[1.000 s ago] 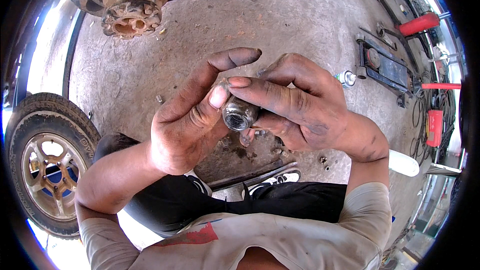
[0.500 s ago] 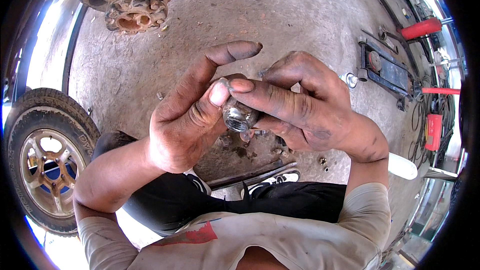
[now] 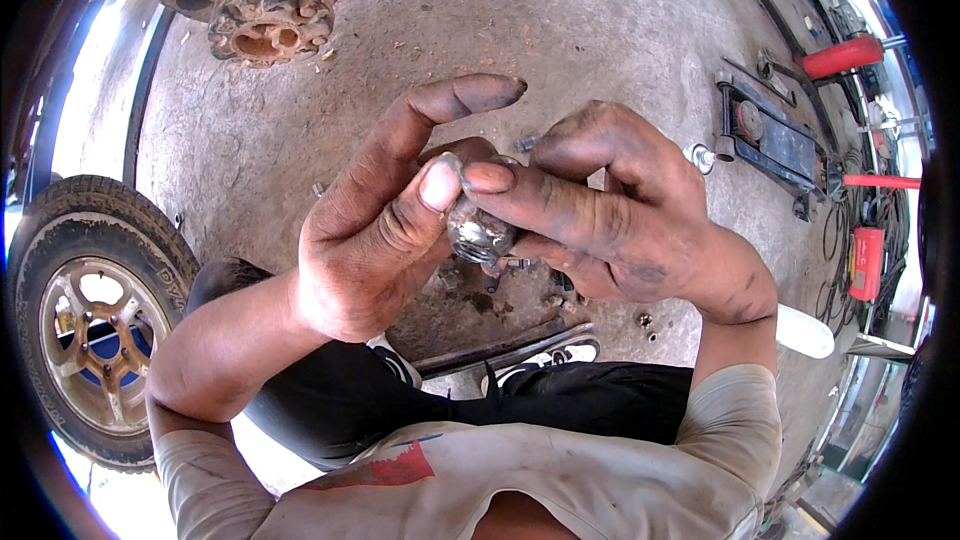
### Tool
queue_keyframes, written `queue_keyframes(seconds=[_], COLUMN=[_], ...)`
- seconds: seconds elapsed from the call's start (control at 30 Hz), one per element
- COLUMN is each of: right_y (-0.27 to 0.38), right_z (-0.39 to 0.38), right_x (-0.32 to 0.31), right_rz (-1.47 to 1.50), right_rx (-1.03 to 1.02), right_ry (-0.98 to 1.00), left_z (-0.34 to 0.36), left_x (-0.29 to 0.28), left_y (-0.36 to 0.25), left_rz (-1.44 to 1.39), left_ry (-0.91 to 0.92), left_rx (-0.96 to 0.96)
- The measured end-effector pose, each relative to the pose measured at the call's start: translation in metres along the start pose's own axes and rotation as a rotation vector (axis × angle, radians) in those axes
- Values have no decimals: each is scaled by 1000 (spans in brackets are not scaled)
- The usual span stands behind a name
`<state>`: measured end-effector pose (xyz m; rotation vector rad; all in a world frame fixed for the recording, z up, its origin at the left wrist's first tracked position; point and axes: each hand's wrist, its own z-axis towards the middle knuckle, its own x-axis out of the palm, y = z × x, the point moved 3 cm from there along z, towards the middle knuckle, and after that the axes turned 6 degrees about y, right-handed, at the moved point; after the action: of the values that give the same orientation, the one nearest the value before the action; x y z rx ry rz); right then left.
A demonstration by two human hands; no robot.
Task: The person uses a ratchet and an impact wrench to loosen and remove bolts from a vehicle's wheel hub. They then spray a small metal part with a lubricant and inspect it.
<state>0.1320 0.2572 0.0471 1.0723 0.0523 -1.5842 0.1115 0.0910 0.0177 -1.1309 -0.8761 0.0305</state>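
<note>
Right of the hub (image 3: 268,25), left hand (image 3: 362,230) and right hand (image 3: 625,220) are pinching and turning a fitting (image 3: 484,229), its open end (image 3: 474,254) tipping away.

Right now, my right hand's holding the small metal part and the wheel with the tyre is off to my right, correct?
Not quite: the head view shows the wheel off to your left. Your right hand is indeed holding the small metal part.
</note>
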Motion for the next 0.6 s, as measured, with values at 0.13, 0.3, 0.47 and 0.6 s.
queue_keyframes(seconds=[0.13,0.3,0.47,0.6], right_y=[1,0,-2,0], right_z=[1,0,-1,-1], right_x=[-1,1,1,2], right_rz=[-7,-5,-13,27], right_rx=[2,-18,-36,-28], right_ry=[13,-13,16,0], left_z=[1,2,0,-1], left_x=[-1,-4,-3,-5], left_y=[0,0,-2,-2], left_rz=[-2,23,59,88], left_ry=[4,48,-13,0], left_rx=[17,28,16,31])
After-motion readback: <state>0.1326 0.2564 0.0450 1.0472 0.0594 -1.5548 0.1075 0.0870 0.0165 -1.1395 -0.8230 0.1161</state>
